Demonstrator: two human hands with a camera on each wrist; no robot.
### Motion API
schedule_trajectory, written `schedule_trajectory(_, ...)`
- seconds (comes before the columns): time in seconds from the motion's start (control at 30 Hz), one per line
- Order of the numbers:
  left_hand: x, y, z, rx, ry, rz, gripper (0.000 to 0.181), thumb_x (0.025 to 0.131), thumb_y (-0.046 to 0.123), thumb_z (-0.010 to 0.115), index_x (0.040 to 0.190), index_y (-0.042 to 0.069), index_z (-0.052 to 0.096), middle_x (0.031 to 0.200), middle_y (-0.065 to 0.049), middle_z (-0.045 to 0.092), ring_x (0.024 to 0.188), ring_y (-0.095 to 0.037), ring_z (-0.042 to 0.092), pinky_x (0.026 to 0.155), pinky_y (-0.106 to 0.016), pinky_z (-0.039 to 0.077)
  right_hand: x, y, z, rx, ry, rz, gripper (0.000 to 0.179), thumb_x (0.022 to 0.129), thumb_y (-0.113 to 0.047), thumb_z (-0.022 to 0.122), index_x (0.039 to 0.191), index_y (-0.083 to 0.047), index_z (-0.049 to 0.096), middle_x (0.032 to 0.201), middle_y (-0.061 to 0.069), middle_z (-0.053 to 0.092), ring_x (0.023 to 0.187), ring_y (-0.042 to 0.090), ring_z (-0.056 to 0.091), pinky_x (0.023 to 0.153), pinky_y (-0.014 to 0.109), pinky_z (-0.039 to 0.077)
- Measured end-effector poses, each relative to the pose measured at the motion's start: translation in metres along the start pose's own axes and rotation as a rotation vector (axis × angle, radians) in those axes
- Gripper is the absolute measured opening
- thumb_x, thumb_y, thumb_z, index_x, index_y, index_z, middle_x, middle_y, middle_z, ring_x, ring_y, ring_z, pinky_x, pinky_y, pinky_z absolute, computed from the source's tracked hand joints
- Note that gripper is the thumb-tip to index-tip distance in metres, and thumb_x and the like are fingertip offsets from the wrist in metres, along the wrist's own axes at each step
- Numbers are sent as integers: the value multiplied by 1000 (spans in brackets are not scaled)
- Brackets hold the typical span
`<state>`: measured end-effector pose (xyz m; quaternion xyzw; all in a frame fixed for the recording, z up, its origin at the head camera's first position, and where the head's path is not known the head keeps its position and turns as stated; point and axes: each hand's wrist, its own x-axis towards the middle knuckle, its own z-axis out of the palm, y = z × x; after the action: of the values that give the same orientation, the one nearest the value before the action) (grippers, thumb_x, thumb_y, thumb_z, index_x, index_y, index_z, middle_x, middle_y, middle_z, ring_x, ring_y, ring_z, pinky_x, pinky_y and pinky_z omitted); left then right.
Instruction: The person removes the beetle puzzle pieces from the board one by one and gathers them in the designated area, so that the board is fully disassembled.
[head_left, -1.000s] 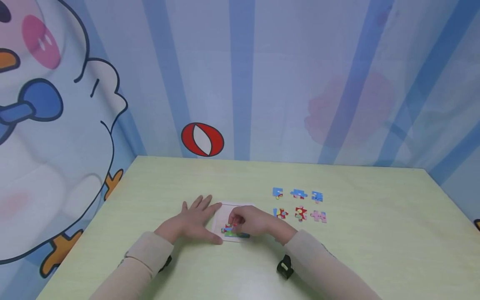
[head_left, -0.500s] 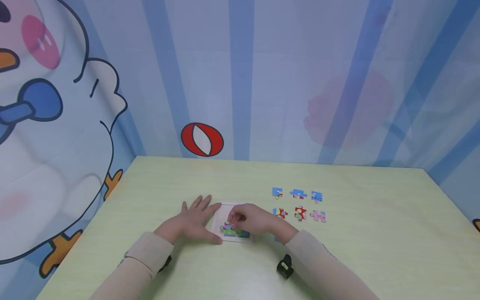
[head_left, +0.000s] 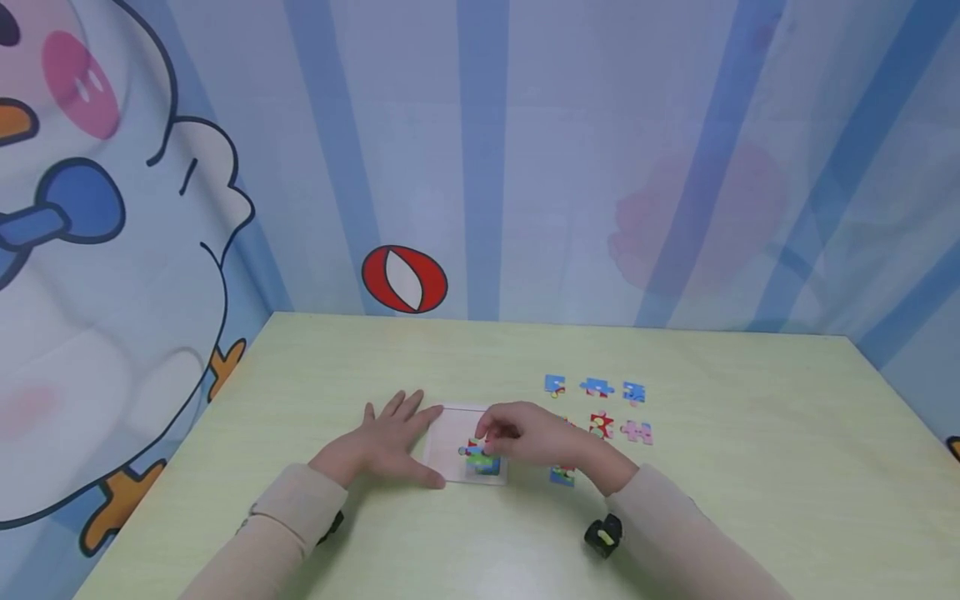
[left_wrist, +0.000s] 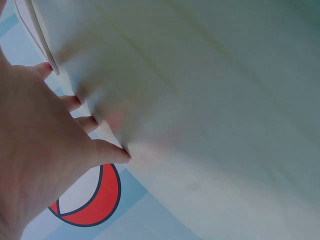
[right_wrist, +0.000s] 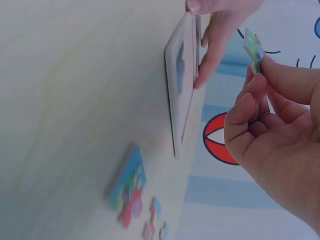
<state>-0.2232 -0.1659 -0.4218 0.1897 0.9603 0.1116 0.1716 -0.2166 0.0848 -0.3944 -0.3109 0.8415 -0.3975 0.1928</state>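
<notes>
In the head view my left hand [head_left: 386,442] lies with fingers spread at the left edge of a shallow pale puzzle tray [head_left: 447,429], its thumb and forefinger touching the rim. Just above the tray's right part, my right hand [head_left: 528,433] pinches a jigsaw piece [right_wrist: 254,47] between thumb and fingers. The right wrist view shows this piece raised clear of the tray, green on its face. A bluish patch [right_wrist: 180,70] shows inside the tray, too blurred there to tell its outline. My right hand hides part of the tray's far right side.
Right of the tray lie loose jigsaw pieces in rows, among them a blue one [head_left: 555,385], a red one [head_left: 602,427] and a pink one [head_left: 637,432]. Another piece [head_left: 562,476] is partly under my right forearm. A printed curtain [head_left: 555,167] stands behind the table [head_left: 750,467].
My right hand has shifted right and a little away from me, carrying the jigsaw piece over the tray. The piece below my right forearm has come more into sight. My left hand stays put.
</notes>
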Motion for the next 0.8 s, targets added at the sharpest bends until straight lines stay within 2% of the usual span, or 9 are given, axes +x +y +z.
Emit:
schedule_trajectory(0.27, -1, -1, 0, -9, 2, 6, 104, 71, 66, 70, 153, 19, 28, 161, -15, 12, 147, -41, 4, 107, -74, 2, -40, 8, -24, 30, 38, 1, 10, 94, -9, 62, 104, -6, 61, 85, 1, 58, 70, 13, 50, 65, 23, 46)
schedule_trajectory(0.47, -1, 0, 0, -8, -1, 6, 104, 71, 66, 70, 153, 18, 27, 161, -15, 12, 147, -41, 3, 107, -74, 2, -68, 19, -39, 3, 76, 0, 9, 95, -10, 60, 103, -6, 60, 84, 0, 58, 72, 10, 52, 65, 23, 47)
schedule_trajectory(0.8, 1, 0, 0, -6, -3, 2, 105, 70, 66, 70, 153, 19, 28, 161, -15, 12, 147, -41, 4, 106, -74, 3, -98, 45, -48, -31, 101, 16, 6, 94, -8, 61, 99, -6, 60, 79, -2, 53, 71, 7, 47, 62, 22, 42)
